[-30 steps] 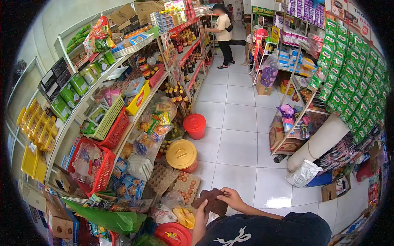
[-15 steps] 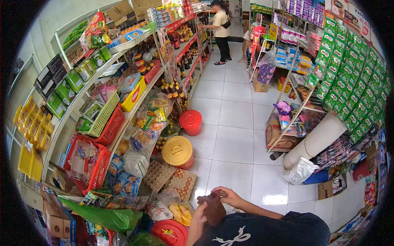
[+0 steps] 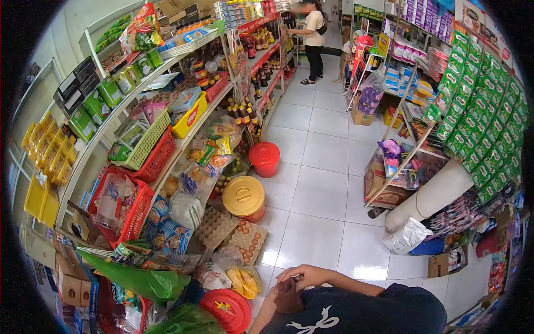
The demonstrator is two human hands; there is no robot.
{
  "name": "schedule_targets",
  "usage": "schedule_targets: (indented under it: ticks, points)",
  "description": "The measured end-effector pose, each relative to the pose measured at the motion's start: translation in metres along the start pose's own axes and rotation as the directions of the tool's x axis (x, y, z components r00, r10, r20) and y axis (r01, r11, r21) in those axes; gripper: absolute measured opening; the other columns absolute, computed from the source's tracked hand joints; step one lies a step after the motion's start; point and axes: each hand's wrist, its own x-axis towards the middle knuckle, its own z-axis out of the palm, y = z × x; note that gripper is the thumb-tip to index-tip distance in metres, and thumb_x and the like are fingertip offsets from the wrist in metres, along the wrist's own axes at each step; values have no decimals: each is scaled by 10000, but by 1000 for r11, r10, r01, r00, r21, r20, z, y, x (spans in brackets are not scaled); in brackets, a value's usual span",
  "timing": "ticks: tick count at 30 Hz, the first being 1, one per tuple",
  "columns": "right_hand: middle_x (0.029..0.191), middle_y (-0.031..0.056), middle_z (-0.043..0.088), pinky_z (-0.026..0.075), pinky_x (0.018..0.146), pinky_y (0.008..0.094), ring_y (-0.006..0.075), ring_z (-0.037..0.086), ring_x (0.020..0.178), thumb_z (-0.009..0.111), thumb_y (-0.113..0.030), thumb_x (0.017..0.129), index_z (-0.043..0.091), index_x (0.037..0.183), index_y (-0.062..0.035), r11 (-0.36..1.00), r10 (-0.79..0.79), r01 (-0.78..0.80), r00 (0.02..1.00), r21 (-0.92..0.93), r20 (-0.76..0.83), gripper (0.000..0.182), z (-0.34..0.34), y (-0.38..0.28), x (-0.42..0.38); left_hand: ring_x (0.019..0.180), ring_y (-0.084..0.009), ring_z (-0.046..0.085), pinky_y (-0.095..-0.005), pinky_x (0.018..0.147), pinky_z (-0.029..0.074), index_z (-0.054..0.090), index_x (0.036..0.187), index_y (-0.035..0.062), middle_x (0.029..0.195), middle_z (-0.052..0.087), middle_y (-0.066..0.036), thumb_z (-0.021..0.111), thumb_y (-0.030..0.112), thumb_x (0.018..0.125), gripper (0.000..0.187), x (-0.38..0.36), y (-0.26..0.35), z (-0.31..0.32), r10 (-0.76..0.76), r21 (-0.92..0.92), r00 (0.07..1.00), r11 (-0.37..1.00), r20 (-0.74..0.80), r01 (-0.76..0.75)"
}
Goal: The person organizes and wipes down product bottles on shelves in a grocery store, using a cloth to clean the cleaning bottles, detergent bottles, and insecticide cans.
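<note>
A dark brown, soft-looking item [image 3: 289, 299] is held close against the front of the dark shirt at the bottom centre. My left hand [image 3: 271, 301] grips it from the left side, its fingers mostly hidden. Over its top lies my right hand [image 3: 303, 275], with bent fingers closed on it. Just left of the hands are a red round lid [image 3: 226, 313] with small yellow items on it and a yellow plastic bag [image 3: 243, 283].
Loaded shelves [image 3: 161, 61] line the left. Egg trays [image 3: 245, 242], a gold-lidded bucket [image 3: 243, 198] and a red bucket [image 3: 264, 160] stand on the tiled floor [image 3: 317, 192]. A white bag [image 3: 407, 236] lies right. Another person [image 3: 313, 39] stands far down the aisle.
My right hand has moved left and down over the brown item, which is now more covered and bunched. The camera view has shifted slightly.
</note>
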Motion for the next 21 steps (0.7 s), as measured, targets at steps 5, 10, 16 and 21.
schedule_targets:
  ticks: [5, 10, 16, 21]
  points:
    - [818, 45, 600, 440, 699, 257, 118, 542, 732, 618, 10, 669, 589, 886, -1, 970, -106, 16, 927, -243, -360, 219, -10, -8, -6, 989, -187, 501, -296, 836, 411, 399, 1173, 39, 1101, 499, -88, 477, 221, 853, 377, 5, 16, 7, 230, 115, 965, 970, -128, -215]
    - [761, 33, 593, 437, 674, 241, 100, 538, 718, 640, -29, 667, 585, 842, -7, 946, -112, -106, 777, -305, -619, 185, -18, -8, -15, 1026, -136, 471, -257, 830, 403, 417, 1174, 49, 1158, 466, -95, 559, 40, 772, 427, 4, 24, 19, 664, 663, 739, 603, -109, -444]
    - [747, 35, 590, 444, 658, 237, 92, 535, 701, 634, -47, 686, 575, 823, -4, 987, -65, -42, 783, -156, -618, 156, -12, -6, -13, 792, -122, 569, -252, 723, 450, 558, 978, -18, 860, 607, -54, 654, 58, 716, 289, 10, 18, 46, 562, 827, 798, 540, -217, -156]
    - [762, 39, 589, 449, 661, 232, 96, 543, 720, 624, -35, 701, 569, 819, 8, 979, -59, -75, 781, -188, -622, 137, -20, -5, -18, 753, -128, 575, -250, 695, 457, 563, 948, -28, 847, 611, -69, 665, 66, 704, 281, 18, 16, 52, 546, 727, 803, 648, -239, -224]
